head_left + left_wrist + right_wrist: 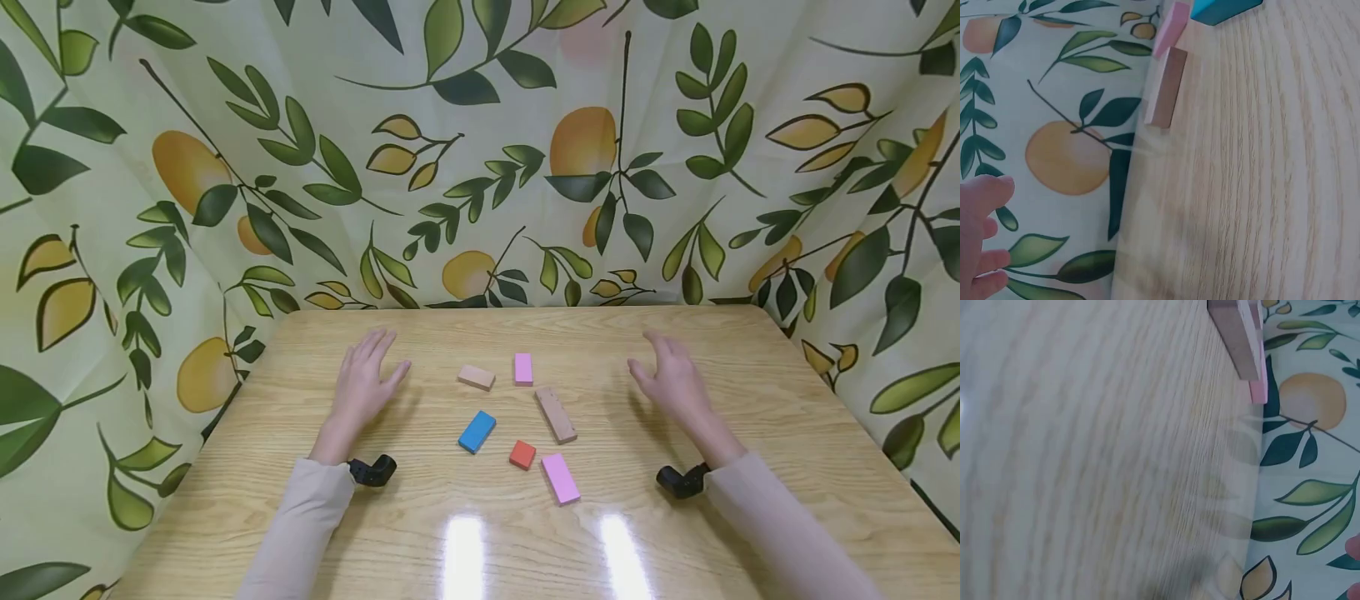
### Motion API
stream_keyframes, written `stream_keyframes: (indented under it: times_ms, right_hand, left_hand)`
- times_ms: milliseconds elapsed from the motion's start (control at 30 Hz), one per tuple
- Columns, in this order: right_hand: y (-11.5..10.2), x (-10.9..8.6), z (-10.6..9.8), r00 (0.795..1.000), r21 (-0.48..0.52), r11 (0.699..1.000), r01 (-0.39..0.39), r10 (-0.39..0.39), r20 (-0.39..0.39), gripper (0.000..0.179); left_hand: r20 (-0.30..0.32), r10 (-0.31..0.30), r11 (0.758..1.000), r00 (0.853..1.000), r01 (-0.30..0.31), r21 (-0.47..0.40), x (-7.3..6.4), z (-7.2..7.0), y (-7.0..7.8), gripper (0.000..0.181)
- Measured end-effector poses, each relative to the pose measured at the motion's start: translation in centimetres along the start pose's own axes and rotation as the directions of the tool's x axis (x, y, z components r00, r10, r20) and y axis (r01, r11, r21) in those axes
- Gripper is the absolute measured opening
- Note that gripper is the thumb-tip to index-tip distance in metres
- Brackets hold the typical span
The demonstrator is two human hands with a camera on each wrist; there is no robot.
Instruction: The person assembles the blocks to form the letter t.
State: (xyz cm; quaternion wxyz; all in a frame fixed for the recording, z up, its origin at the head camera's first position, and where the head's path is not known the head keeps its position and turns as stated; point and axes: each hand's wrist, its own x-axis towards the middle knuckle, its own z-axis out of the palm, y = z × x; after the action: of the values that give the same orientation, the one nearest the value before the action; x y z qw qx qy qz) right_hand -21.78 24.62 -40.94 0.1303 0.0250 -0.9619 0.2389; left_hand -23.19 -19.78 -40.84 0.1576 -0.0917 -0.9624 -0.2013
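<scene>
My left hand (362, 379) hovers over the left part of the table, fingers extended and holding nothing. Over the right part, my right hand (675, 383) is likewise extended and holds nothing. Between them lie several flat blocks: a small tan block (476, 377) nearest the left hand, a pink block (523, 369) at the back, a longer tan block (556, 415) nearest the right hand, a blue block (477, 432), a small red block (522, 454) and a longer pink block (560, 479) in front. Only fingertips of the right hand show in the right wrist view.
The blocks lie on a light wooden table (420, 533). A leaf-and-fruit patterned cloth (480, 208) hangs behind it and along both sides. Each wrist carries a small black camera mount, the left one (372, 471) and the right one (682, 482). Two bright reflections mark the front.
</scene>
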Motion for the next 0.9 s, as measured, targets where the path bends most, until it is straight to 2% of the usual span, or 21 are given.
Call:
stream_keyframes:
  times_ms: [133, 367, 600, 767, 900]
  right_hand:
    - [-0.2, -0.2, 0.1, 1.000, 0.016, 1.000, 0.020, -0.020, -0.015, 0.057]
    - [-0.5, -0.8, 0.3, 0.998, 0.059, 0.997, 0.056, -0.055, -0.028, 0.054]
    - [-1.1, -1.4, 0.4, 0.998, 0.106, 0.992, 0.061, -0.062, 0.005, 0.051]
    - [-1.7, -1.6, 0.5, 0.997, 0.126, 0.990, 0.061, -0.066, 0.034, 0.051]
    - [-1.9, -1.8, 0.8, 0.996, 0.138, 0.987, 0.077, -0.082, 0.032, 0.049]
  left_hand:
    - [-0.004, 0.014, 0.998, 1.000, -0.014, -0.054, -0.2, -0.1, 0.0, 0.058]
    - [0.034, 0.028, 0.988, 0.999, -0.022, -0.152, -0.5, -0.3, 0.1, 0.053]
    - [0.067, 0.021, 0.952, 0.998, 0.000, -0.306, -0.9, -0.1, 0.5, 0.047]
    - [0.052, 0.035, 0.934, 0.998, -0.014, -0.356, -1.2, 0.5, 0.5, 0.043]
    - [0.060, 0.019, 0.926, 0.998, 0.005, -0.378, -1.4, 0.7, 0.5, 0.042]
